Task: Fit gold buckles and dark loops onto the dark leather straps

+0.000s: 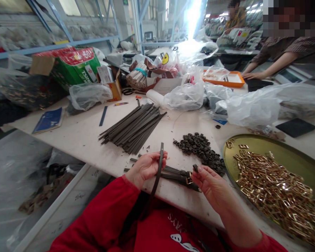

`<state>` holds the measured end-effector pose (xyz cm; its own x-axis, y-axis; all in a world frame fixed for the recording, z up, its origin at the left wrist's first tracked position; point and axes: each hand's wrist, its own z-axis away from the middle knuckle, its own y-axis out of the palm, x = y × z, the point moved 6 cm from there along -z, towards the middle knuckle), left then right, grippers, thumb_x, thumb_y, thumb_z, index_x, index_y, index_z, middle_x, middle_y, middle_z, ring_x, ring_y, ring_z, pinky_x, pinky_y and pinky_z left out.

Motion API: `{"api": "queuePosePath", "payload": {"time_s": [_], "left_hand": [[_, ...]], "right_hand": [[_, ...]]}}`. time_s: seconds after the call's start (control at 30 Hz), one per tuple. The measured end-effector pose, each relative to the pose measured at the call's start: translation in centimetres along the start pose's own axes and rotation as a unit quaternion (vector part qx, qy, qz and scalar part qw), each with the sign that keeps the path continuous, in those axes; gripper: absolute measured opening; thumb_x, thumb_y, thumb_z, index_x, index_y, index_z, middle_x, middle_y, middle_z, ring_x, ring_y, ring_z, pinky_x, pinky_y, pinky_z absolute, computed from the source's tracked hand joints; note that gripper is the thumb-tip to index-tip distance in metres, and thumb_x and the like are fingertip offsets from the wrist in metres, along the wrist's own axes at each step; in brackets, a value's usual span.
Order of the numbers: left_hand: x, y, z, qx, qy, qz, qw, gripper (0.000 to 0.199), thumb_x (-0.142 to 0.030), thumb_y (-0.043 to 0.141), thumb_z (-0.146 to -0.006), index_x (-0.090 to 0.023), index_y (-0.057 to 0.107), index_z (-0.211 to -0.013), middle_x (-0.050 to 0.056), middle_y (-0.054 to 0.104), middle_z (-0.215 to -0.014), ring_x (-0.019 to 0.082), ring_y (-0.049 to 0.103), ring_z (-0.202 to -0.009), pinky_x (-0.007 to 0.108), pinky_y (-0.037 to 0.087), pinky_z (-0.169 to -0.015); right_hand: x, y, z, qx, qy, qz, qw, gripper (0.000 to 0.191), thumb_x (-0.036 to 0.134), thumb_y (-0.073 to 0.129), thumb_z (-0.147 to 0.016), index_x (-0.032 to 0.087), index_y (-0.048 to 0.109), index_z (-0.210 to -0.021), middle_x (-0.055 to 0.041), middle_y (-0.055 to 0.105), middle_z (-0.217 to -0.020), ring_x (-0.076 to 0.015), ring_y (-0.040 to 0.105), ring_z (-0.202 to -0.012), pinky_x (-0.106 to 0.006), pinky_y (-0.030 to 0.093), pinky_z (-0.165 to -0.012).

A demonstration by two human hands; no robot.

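Note:
In the head view my left hand point(148, 168) pinches a dark strap point(157, 177) near its upper end, and the strap's tail hangs down toward my lap. My right hand point(208, 181) holds a small dark strap loop point(195, 168) between thumb and fingertips, apart from the strap. Between the hands, on the table edge, lie several straps point(174, 172) with a gold buckle point(189, 177) at their right end. A heap of dark loops point(195, 145) sits just beyond my right hand. Past my left hand is a pile of loose dark strips point(132, 127).
Gold buckles point(275, 189) fill a round tray point(229, 154) at right. Plastic bags point(186, 96), an orange box lid point(225, 79) and a green box point(76, 70) stand at the back. A blue booklet point(48, 120) lies left. Another person's arms point(275, 66) reach in at upper right.

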<state>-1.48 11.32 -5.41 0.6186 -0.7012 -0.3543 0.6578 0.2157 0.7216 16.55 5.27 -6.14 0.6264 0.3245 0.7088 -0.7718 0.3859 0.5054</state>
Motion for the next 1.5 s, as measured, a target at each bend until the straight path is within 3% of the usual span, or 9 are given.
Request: {"api": "queuePosePath", "payload": {"time_s": [0.3,0.73,1.03,1.2,1.5], "left_hand": [[0.0,-0.1,-0.3,-0.002,0.012,-0.007,1.000,0.019,-0.002,0.039,-0.085,-0.006,0.058,-0.089,0.006,0.059,-0.077,0.008,0.057,-0.059,0.015,0.048,-0.048],[-0.1,-0.9,-1.3,-0.031,0.013,-0.014,0.999,0.021,-0.002,0.036,-0.087,-0.008,0.055,-0.081,0.006,0.058,-0.075,0.006,0.058,-0.059,0.012,0.049,-0.050],[-0.2,0.0,-0.3,-0.005,0.014,-0.135,0.991,0.020,0.001,0.047,-0.081,-0.010,0.060,-0.091,0.005,0.061,-0.066,0.010,0.061,-0.058,0.020,0.053,-0.056],[-0.5,0.0,-0.6,-0.028,0.022,-0.196,0.980,0.016,0.001,0.048,-0.080,-0.008,0.061,-0.082,0.009,0.066,-0.080,0.014,0.065,-0.071,0.022,0.054,-0.061],[-1.3,-0.9,-1.8,-0.084,0.039,-0.236,0.967,0.021,0.004,0.042,-0.079,-0.009,0.056,-0.085,0.008,0.066,-0.077,0.012,0.065,-0.063,0.020,0.052,-0.054]], "right_hand": [[-0.1,0.0,0.1,0.007,-0.002,-0.001,1.000,0.023,0.025,0.081,-0.053,0.019,0.064,-0.068,0.0022,0.066,-0.068,-0.0102,0.061,-0.060,-0.021,0.055,-0.061],[-0.2,-0.1,0.1,0.011,0.004,-0.034,0.999,0.024,0.022,0.082,-0.053,0.018,0.065,-0.069,0.0017,0.068,-0.068,-0.0099,0.063,-0.060,-0.019,0.056,-0.061],[-0.3,0.1,0.3,0.003,0.001,-0.035,0.999,0.025,0.022,0.082,-0.051,0.017,0.065,-0.068,0.0019,0.067,-0.066,-0.0096,0.063,-0.058,-0.019,0.056,-0.060],[-0.2,0.1,0.5,-0.002,0.006,-0.036,0.999,0.028,0.022,0.084,-0.047,0.017,0.064,-0.066,0.0015,0.067,-0.064,-0.0100,0.063,-0.057,-0.019,0.056,-0.058],[-0.5,-0.2,0.4,-0.005,0.007,-0.030,1.000,0.027,0.021,0.083,-0.050,0.018,0.065,-0.069,0.0014,0.068,-0.066,-0.0101,0.064,-0.058,-0.019,0.057,-0.059]]}}
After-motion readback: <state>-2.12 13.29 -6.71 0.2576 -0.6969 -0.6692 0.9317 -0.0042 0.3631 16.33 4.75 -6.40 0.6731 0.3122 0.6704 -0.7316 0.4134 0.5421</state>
